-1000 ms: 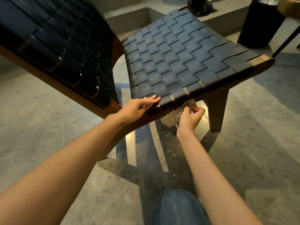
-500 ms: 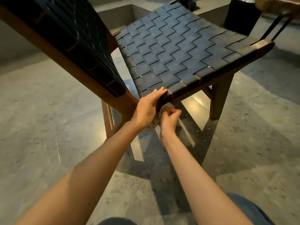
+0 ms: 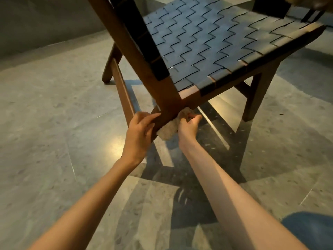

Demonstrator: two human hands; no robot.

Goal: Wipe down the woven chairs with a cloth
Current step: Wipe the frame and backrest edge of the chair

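A grey speckled stone floor [image 3: 45,141] fills the room, crossed by thin joint lines [image 3: 71,165]. Warm glare [image 3: 117,147] pools on it beside a long dark shadow [image 3: 194,204]. A low grey wall [image 3: 45,24] rises at the far left; a dark boxy object [image 3: 268,6] stands far right.

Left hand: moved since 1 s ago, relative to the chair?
Yes. The left hand left the edge of the black woven seat and went down onto the slanted brown wooden frame post below the seat, which it now grips.
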